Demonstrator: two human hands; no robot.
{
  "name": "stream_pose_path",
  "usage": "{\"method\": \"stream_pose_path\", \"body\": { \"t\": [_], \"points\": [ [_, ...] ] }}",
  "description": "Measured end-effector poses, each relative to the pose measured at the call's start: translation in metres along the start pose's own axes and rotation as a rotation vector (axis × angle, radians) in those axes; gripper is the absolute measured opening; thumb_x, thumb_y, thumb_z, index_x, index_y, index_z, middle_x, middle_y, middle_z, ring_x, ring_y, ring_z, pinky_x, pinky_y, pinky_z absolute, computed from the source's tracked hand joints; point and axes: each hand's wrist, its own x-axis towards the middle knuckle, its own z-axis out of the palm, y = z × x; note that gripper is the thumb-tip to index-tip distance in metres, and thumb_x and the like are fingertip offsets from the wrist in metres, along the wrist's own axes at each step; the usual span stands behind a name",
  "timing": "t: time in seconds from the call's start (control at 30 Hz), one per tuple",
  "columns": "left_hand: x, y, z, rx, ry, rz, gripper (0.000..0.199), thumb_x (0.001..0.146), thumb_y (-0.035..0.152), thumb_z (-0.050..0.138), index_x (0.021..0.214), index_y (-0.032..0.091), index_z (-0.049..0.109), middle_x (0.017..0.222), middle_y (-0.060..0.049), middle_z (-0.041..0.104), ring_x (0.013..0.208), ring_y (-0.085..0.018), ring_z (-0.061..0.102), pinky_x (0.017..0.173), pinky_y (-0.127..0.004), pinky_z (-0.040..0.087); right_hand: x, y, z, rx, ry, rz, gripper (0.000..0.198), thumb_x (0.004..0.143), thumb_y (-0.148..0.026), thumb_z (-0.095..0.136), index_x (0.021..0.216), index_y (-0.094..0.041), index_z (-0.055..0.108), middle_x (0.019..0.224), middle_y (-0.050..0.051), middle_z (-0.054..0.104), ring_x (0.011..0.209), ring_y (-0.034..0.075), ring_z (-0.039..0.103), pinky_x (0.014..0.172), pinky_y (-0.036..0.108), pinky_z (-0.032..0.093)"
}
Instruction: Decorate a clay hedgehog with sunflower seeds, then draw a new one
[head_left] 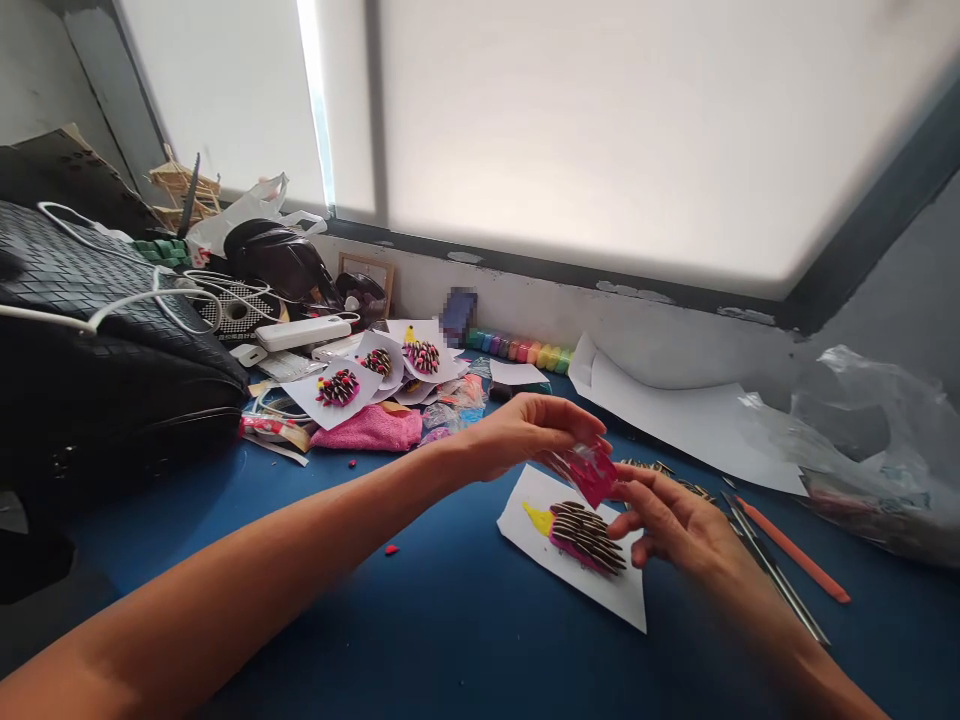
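My left hand [540, 432] is closed on a small clear packet with magenta clay [592, 474] inside. On the packet's right side, the fingertips of my right hand [671, 520] pinch its edge, with the other fingers curled loosely. Beneath both hands lies a white paper sheet [525, 570] bearing a hedgehog-like figure. Its yellow clay head [537, 517] points left, and its body is covered with striped sunflower seeds [589, 535] over magenta clay. Part of a pile of loose seeds [694, 488] shows behind my right hand.
An orange stick tool [791, 550] and metal tools [780, 575] lie at the right, near a plastic bag [877, 450]. Finished-looking seed figures [339, 388] on paper, a pink cloth [367, 428] and a black bag [127, 350] occupy the left. Coloured clay pots [517, 350] line the wall.
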Motion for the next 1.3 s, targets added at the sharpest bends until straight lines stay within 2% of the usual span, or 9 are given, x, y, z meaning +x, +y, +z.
{"method": "stream_pose_path", "body": {
  "t": [0.17, 0.27, 0.4, 0.57, 0.8, 0.97, 1.1, 1.17, 1.3],
  "points": [
    [-0.002, 0.001, 0.012, 0.011, 0.002, 0.019, 0.037, 0.081, 0.030, 0.074, 0.112, 0.011, 0.066, 0.112, -0.015, 0.068, 0.084, -0.016, 0.068, 0.079, -0.032, 0.055, -0.006, -0.006, 0.004, 0.058, 0.013, -0.035, 0.046, 0.065, -0.064, 0.074, 0.078, -0.020, 0.069, 0.055, -0.001, 0.059, 0.051, 0.012, 0.049, 0.051, 0.026, 0.044],
    [0.001, -0.002, 0.005, 0.033, 0.066, 0.013, 0.043, 0.082, 0.033, 0.074, 0.117, 0.012, 0.061, 0.111, -0.015, 0.067, 0.086, -0.016, 0.068, 0.082, -0.036, 0.056, -0.003, -0.004, 0.002, 0.110, 0.130, -0.015, 0.050, 0.059, -0.065, 0.078, 0.078, -0.020, 0.068, 0.051, -0.001, 0.058, 0.049, 0.011, 0.047, 0.049, 0.024, 0.041],
    [0.004, -0.011, -0.007, 0.144, 0.171, -0.052, 0.031, 0.086, 0.031, 0.069, 0.107, 0.009, 0.063, 0.104, -0.014, 0.069, 0.079, -0.013, 0.067, 0.079, -0.033, 0.054, 0.002, 0.001, 0.000, 0.131, 0.217, -0.005, 0.054, 0.052, -0.063, 0.081, 0.079, -0.019, 0.067, 0.054, 0.000, 0.060, 0.049, 0.012, 0.047, 0.046, 0.025, 0.040],
    [0.002, -0.017, -0.002, 0.121, -0.041, -0.055, 0.039, 0.076, 0.029, 0.077, 0.110, 0.013, 0.064, 0.105, -0.011, 0.069, 0.086, -0.015, 0.066, 0.078, -0.030, 0.052, 0.002, 0.001, 0.005, 0.119, 0.193, 0.003, 0.052, 0.052, -0.063, 0.082, 0.076, -0.020, 0.068, 0.060, 0.001, 0.063, 0.050, 0.013, 0.051, 0.046, 0.027, 0.042],
    [-0.001, -0.020, 0.010, 0.174, 0.046, -0.038, 0.027, 0.084, 0.033, 0.068, 0.073, 0.011, 0.058, 0.065, -0.003, 0.064, 0.058, -0.009, 0.061, 0.060, -0.022, 0.048, -0.003, -0.005, 0.010, -0.004, 0.132, -0.056, 0.054, 0.063, -0.069, 0.073, 0.084, -0.019, 0.071, 0.059, 0.002, 0.064, 0.049, 0.014, 0.052, 0.050, 0.028, 0.048],
    [0.001, -0.018, 0.006, 0.261, -0.056, -0.070, 0.018, 0.086, 0.028, 0.065, 0.088, 0.010, 0.063, 0.073, -0.004, 0.067, 0.061, -0.009, 0.062, 0.061, -0.022, 0.050, -0.002, -0.003, 0.004, -0.082, 0.134, -0.100, 0.046, 0.069, -0.065, 0.068, 0.078, -0.019, 0.070, 0.067, 0.005, 0.067, 0.057, 0.015, 0.054, 0.052, 0.028, 0.049],
    [0.005, -0.022, -0.005, 0.665, 0.127, -0.007, 0.029, 0.092, 0.020, 0.053, 0.118, 0.011, 0.062, 0.103, -0.010, 0.071, 0.084, -0.012, 0.068, 0.075, -0.023, 0.054, 0.008, 0.010, -0.009, -0.228, 0.329, -0.044, 0.051, 0.072, -0.063, 0.058, 0.098, -0.019, 0.065, 0.075, 0.007, 0.071, 0.058, 0.019, 0.060, 0.051, 0.031, 0.050],
    [0.006, -0.028, -0.013, 0.924, 0.206, 0.000, 0.028, 0.092, 0.014, 0.048, 0.113, 0.011, 0.066, 0.108, -0.011, 0.071, 0.097, -0.015, 0.067, 0.086, -0.026, 0.052, 0.015, 0.018, -0.016, -0.292, 0.372, -0.020, 0.054, 0.071, -0.060, 0.056, 0.105, -0.017, 0.062, 0.073, 0.008, 0.070, 0.057, 0.022, 0.061, 0.050, 0.034, 0.049],
    [0.008, -0.038, -0.024, 1.096, 0.198, -0.027, 0.028, 0.084, 0.009, 0.054, 0.106, 0.010, 0.071, 0.108, -0.012, 0.072, 0.098, -0.021, 0.066, 0.092, -0.033, 0.050, 0.024, 0.030, -0.024, -0.472, 0.424, -0.024, 0.054, 0.074, -0.049, 0.052, 0.115, -0.015, 0.057, 0.088, 0.014, 0.072, 0.065, 0.029, 0.066, 0.064, 0.046, 0.051]
  ]
}}
